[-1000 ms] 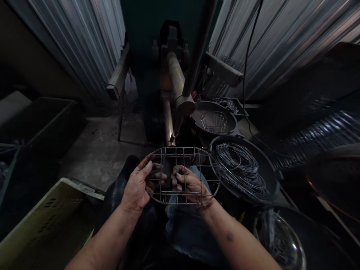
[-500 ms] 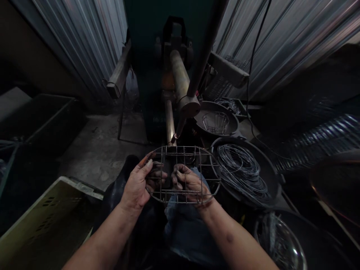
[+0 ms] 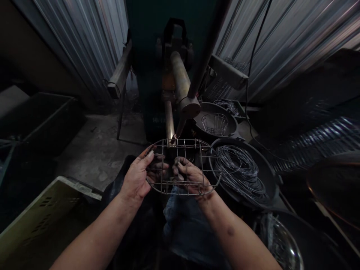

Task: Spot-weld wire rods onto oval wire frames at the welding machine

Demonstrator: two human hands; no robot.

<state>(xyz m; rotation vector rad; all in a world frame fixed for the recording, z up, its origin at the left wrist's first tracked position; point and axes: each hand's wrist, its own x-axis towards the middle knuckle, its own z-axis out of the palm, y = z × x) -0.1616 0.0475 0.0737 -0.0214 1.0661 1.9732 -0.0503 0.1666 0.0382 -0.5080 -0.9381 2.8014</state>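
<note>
Head view: wire grid (image 3: 184, 167) gripped between left hand (image 3: 137, 180) and right hand (image 3: 192, 180).

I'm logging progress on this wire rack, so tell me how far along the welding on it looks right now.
Done: the oval wire grid already has its rim and crossing wires in place. In hand: the left hand and right hand hold it, far edge at the welder's electrode tip. Left: I can't tell how many joints are unwelded; loose wire rings sit in the black tub to the right.
</note>
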